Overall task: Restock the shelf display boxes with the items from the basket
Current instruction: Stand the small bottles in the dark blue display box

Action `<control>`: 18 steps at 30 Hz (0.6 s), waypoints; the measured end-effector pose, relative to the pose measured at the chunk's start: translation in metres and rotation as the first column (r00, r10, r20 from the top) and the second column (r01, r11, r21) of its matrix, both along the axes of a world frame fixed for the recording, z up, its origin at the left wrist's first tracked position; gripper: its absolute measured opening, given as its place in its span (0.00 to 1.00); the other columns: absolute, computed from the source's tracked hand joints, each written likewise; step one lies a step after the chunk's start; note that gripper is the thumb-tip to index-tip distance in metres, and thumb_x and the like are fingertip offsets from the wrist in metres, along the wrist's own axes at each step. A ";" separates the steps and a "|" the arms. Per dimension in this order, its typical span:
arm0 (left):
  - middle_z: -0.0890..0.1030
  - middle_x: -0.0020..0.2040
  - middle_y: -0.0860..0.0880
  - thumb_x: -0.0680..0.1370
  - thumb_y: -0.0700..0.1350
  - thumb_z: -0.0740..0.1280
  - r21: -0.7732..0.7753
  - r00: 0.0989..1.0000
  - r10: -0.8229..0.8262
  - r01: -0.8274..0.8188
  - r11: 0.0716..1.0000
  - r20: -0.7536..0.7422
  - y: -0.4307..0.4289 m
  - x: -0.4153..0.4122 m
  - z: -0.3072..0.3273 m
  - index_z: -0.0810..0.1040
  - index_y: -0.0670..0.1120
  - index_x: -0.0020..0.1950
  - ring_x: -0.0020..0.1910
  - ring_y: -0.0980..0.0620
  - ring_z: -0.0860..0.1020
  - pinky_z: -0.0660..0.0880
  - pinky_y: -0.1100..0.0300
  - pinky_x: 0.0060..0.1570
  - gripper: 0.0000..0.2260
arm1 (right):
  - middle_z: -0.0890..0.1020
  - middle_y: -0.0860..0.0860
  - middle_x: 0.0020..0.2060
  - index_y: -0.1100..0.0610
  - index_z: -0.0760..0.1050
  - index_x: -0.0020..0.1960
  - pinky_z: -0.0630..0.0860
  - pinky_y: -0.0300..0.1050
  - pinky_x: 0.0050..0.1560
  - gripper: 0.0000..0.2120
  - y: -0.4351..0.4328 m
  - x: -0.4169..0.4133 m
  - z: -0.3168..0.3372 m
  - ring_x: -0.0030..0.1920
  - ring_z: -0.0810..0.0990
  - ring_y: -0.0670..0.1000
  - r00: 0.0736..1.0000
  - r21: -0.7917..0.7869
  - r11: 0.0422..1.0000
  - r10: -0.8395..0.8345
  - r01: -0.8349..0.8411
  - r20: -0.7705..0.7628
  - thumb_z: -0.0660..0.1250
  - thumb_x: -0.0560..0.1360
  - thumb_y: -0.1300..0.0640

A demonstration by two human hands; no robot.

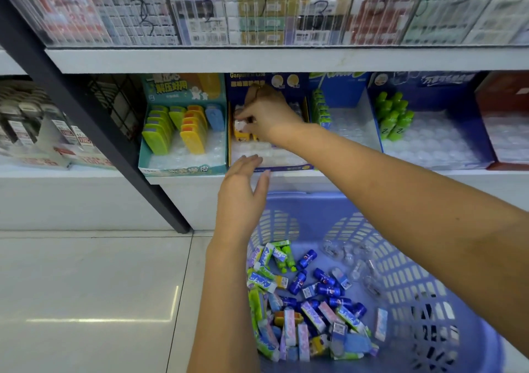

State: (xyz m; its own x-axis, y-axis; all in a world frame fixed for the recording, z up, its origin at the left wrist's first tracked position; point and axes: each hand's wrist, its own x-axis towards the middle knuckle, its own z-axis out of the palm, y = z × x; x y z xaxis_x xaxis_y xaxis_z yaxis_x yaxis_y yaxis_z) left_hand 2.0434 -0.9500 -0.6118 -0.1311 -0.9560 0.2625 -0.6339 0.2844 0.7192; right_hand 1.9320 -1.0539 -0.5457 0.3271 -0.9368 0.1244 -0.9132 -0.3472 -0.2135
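My right hand (267, 115) reaches into the dark blue display box (286, 168) on the shelf and pinches a small white and yellow item (240, 125) at the box's back left. Beside it stand a few yellow items (243, 136). My left hand (243, 189) hovers open, fingers straight, just in front of that box's front edge. Below stands the blue plastic basket (400, 258), which holds several small blue bottles (323, 281), green and pastel packets (263, 282) and clear wrapped pieces (352, 258).
A teal box (183, 169) with green, yellow and blue cases stands left of the dark blue box. To the right are blue boxes with small green bottles (393, 119). A black shelf post (86, 115) slants down to the pale tiled floor (86, 301).
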 end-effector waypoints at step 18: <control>0.77 0.56 0.39 0.77 0.37 0.62 0.863 0.578 -0.754 0.158 0.479 0.313 0.089 -0.070 -0.164 0.76 0.39 0.60 0.55 0.39 0.76 0.72 0.52 0.45 0.12 | 0.82 0.57 0.50 0.57 0.80 0.54 0.74 0.47 0.49 0.11 0.203 -0.112 -0.232 0.51 0.79 0.57 1.000 0.739 0.674 -0.032 0.021 0.001 0.64 0.74 0.61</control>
